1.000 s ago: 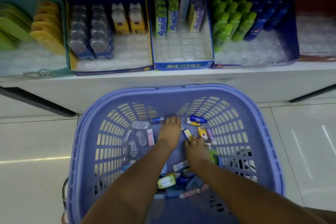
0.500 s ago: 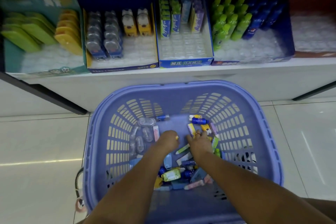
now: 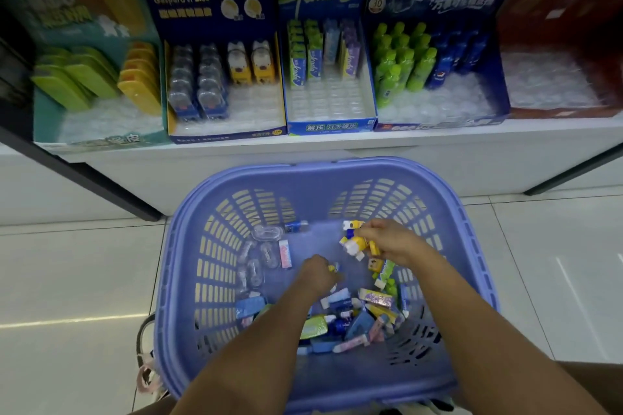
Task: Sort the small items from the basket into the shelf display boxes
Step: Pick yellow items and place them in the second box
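Basket (image 3: 236, 185) on floor below shelf boxes (image 3: 226, 104). Right hand (image 3: 392, 241) near basket's far right, fingers closed on several yellow erasers (image 3: 354, 243) protruding to its left. Left hand (image 3: 317, 274) mid-basket, curled on a small yellow item (image 3: 332, 268); loose items at near edge.

A shop aisle — plainly retail. Printed cardboard display boxes (image 3: 330, 77) ranked side by side on a white shelf (image 3: 303, 141), well beyond the fingers (image 3: 362, 232), each stocked with rows of identical small packaged goods. Just under the fingers, a lilac plastic shopping basket (image 3: 337, 185) on pale glossy floor tiles (image 3: 67, 273) — loose packets heaped inside.
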`<action>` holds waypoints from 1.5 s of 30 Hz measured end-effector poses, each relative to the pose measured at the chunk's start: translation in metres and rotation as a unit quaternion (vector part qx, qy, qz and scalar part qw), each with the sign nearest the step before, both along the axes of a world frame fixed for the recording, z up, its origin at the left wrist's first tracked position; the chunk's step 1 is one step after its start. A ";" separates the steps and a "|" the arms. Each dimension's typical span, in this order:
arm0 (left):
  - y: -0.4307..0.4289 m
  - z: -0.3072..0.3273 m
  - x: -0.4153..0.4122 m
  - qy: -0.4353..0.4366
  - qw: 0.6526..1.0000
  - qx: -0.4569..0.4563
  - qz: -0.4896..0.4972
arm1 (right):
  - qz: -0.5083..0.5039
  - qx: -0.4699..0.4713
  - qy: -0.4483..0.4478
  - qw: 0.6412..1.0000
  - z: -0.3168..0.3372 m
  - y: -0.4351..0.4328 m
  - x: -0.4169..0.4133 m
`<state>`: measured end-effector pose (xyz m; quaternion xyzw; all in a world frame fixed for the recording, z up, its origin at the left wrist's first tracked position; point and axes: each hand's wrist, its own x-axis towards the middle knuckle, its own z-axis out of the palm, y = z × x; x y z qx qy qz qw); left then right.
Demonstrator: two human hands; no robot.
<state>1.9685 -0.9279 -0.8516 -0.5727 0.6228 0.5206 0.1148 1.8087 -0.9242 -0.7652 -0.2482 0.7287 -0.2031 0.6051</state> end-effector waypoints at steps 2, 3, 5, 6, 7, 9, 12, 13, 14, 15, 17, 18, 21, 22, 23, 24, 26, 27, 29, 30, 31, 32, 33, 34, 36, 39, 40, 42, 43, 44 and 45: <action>-0.009 0.016 0.002 0.111 0.964 0.125 0.207 | -0.019 -0.023 -0.067 0.997 0.019 0.001 -0.003; -0.013 0.029 0.002 0.181 0.916 0.197 0.299 | -0.008 -0.040 -0.075 0.996 0.029 0.001 -0.003; -0.021 0.053 0.004 0.317 0.800 0.294 0.416 | 0.019 -0.085 -0.063 0.994 0.049 0.004 -0.002; -0.024 0.064 0.005 0.376 0.755 0.316 0.434 | 0.035 -0.107 -0.054 0.992 0.059 0.005 -0.001; -0.026 0.075 0.005 0.428 0.723 0.327 0.432 | 0.051 -0.124 -0.046 0.990 0.070 0.006 0.001; -0.025 0.098 0.005 0.499 0.689 0.340 0.401 | 0.066 -0.147 -0.038 0.986 0.088 0.007 0.006; -0.019 0.129 0.005 0.553 0.641 0.344 0.406 | 0.015 -0.192 -0.075 0.978 0.110 0.005 0.012; -0.018 0.137 0.006 0.568 0.620 0.343 0.418 | -0.024 -0.210 -0.124 0.969 0.117 0.004 0.013; -0.017 0.144 0.008 0.581 0.600 0.342 0.430 | -0.068 -0.226 -0.187 0.954 0.123 0.005 0.013; -0.017 0.153 0.010 0.590 0.583 0.336 0.446 | -0.109 -0.238 -0.251 0.932 0.129 0.006 0.012; -0.018 0.168 0.016 0.584 0.591 0.299 0.470 | -0.145 -0.257 -0.341 0.893 0.138 0.010 0.012; -0.020 0.174 0.020 0.573 0.610 0.271 0.476 | -0.132 -0.264 -0.352 0.888 0.142 0.011 0.012; -0.026 0.198 0.032 0.572 0.642 0.204 0.469 | -0.057 -0.291 -0.267 0.917 0.150 0.010 0.017; -0.028 0.205 0.037 0.579 0.645 0.188 0.462 | -0.047 -0.306 -0.241 0.920 0.151 0.007 0.019; -0.031 0.213 0.042 0.587 0.645 0.173 0.458 | -0.045 -0.319 -0.231 0.918 0.152 0.003 0.021; -0.033 0.221 0.046 0.596 0.642 0.160 0.455 | -0.048 -0.329 -0.231 0.914 0.154 -0.001 0.023; -0.037 0.232 0.055 0.618 0.625 0.144 0.455 | -0.057 -0.335 -0.224 0.913 0.159 -0.012 0.031; -0.038 0.237 0.059 0.626 0.616 0.141 0.458 | -0.056 -0.339 -0.203 0.917 0.162 -0.019 0.036; -0.041 0.242 0.065 0.630 0.602 0.129 0.473 | -0.022 -0.363 -0.125 0.923 0.169 -0.035 0.049; -0.042 0.243 0.068 0.630 0.596 0.123 0.483 | 0.006 -0.379 -0.076 0.922 0.172 -0.044 0.055; -0.043 0.243 0.071 0.628 0.590 0.117 0.494 | 0.033 -0.394 -0.026 0.918 0.177 -0.053 0.062; -0.044 0.243 0.074 0.626 0.586 0.112 0.503 | 0.055 -0.411 0.023 0.910 0.182 -0.063 0.068; -0.046 0.243 0.078 0.623 0.583 0.108 0.510 | 0.072 -0.427 0.067 0.899 0.187 -0.074 0.075; -0.047 0.243 0.082 0.621 0.580 0.104 0.516 | 0.087 -0.443 0.096 0.887 0.191 -0.084 0.081; -0.050 0.240 0.092 0.618 0.575 0.095 0.527 | 0.112 -0.472 0.124 0.866 0.200 -0.105 0.097; -0.053 0.238 0.108 0.613 0.566 0.064 0.548 | 0.128 -0.500 0.141 0.845 0.209 -0.130 0.129; -0.055 0.238 0.114 0.609 0.563 0.050 0.556 | 0.130 -0.510 0.141 0.838 0.211 -0.136 0.142; -0.057 0.237 0.127 0.597 0.561 0.020 0.573 | 0.140 -0.539 0.151 0.816 0.214 -0.148 0.168; -0.058 0.237 0.133 0.591 0.559 0.005 0.582 | 0.152 -0.551 0.159 0.805 0.215 -0.154 0.181; -0.060 0.237 0.140 0.586 0.556 -0.007 0.590 | 0.168 -0.556 0.168 0.797 0.217 -0.160 0.193; -0.061 0.236 0.146 0.581 0.554 -0.017 0.596 | 0.191 -0.554 0.183 0.790 0.217 -0.166 0.203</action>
